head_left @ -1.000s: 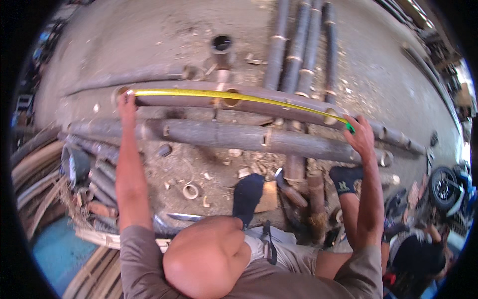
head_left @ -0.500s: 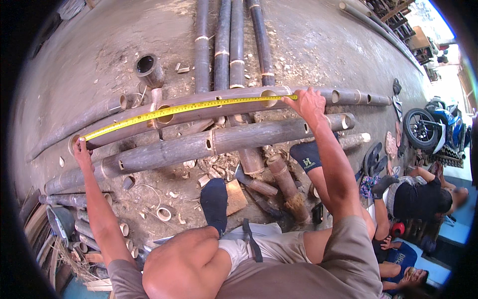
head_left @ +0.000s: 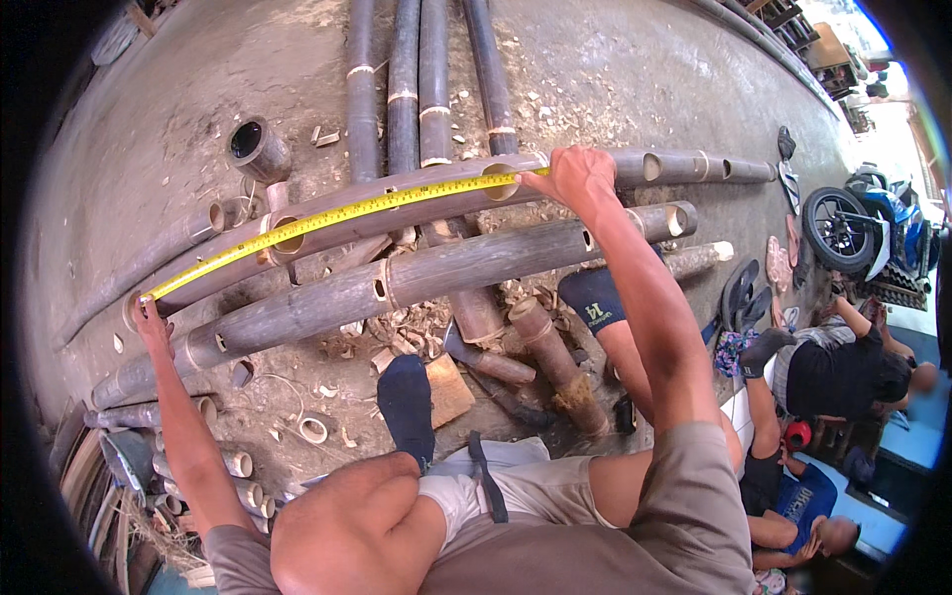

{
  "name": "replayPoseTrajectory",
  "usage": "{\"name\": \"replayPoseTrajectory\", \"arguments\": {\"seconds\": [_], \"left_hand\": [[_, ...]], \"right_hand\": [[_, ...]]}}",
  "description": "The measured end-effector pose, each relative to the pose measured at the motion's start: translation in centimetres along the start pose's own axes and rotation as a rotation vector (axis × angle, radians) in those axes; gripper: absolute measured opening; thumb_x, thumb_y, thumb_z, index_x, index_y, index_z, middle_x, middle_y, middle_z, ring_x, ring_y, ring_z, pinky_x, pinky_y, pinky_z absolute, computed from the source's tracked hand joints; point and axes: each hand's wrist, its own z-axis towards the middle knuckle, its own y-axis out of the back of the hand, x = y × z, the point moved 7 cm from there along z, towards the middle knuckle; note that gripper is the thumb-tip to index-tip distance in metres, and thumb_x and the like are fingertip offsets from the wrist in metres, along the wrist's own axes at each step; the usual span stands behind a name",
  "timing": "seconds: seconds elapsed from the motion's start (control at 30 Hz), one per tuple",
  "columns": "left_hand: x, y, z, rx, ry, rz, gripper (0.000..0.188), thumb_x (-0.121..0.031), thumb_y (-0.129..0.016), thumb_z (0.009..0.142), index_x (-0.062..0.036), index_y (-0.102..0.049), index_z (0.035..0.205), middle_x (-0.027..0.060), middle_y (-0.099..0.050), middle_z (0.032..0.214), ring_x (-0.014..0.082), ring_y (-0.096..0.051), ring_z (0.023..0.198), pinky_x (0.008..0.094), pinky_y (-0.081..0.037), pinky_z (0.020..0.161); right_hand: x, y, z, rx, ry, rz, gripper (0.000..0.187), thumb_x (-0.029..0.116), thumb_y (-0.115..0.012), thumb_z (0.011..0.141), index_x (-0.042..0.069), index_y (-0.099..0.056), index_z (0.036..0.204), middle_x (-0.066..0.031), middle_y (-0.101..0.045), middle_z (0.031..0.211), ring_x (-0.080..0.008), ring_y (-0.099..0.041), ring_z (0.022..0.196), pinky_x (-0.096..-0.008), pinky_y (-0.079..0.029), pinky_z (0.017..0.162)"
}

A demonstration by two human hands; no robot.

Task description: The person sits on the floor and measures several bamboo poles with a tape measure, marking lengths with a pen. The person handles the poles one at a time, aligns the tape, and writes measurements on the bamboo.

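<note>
along a round bamboo pole (head_left: 397,203), both hands pin yellow tape (head_left: 337,213).

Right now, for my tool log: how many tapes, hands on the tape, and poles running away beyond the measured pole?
tape: 1
hands on it: 2 (left hand, right hand)
poles running away: 4
Total: 7
</note>
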Motion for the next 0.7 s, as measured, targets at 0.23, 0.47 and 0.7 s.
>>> {"name": "replayPoseTrajectory", "arguments": {"seconds": [0.23, 0.47, 0.7], "left_hand": [[-0.7, 0.0, 1.0, 0.015, -0.003, 0.215, 0.071, -0.056, -0.061, 0.1, -0.0299, -0.036, 0.161, 0.0078, -0.055, 0.127, 0.0208, -0.05, 0.081, 0.0387, -0.045, 0.063], [-0.2, -0.2, 2.3, 0.024, -0.01, 0.373, 0.08, -0.063, -0.057, 0.1, -0.0299, -0.026, 0.166, 0.0136, -0.046, 0.155, 0.0327, -0.056, 0.11, 0.0476, -0.05, 0.069], [-0.4, -0.1, 1.2, 0.035, 0.014, 0.393, 0.093, -0.069, -0.057, 0.097, -0.0274, -0.016, 0.17, 0.0156, -0.034, 0.167, 0.0434, -0.043, 0.141, 0.0617, -0.051, 0.081]], "right_hand": [[0.5, 0.2, 1.2, 0.086, 0.054, -0.104, 0.078, 0.083, -0.055, 0.09, 0.011, -0.08, 0.106, -0.0097, -0.079, 0.088, -0.027, -0.079, 0.085, -0.0439, -0.061, 0.07], [0.7, 0.3, 1.5, 0.133, 0.064, -0.166, 0.076, 0.082, -0.05, 0.093, 0.012, -0.079, 0.107, -0.0084, -0.078, 0.084, -0.0278, -0.078, 0.076, -0.0491, -0.06, 0.059], [0.8, -0.1, 2.1, 0.178, 0.109, -0.135, 0.076, 0.08, -0.053, 0.093, 0.01, -0.078, 0.108, -0.0093, -0.078, 0.086, -0.0281, -0.078, 0.077, -0.0473, -0.061, 0.06]]}}
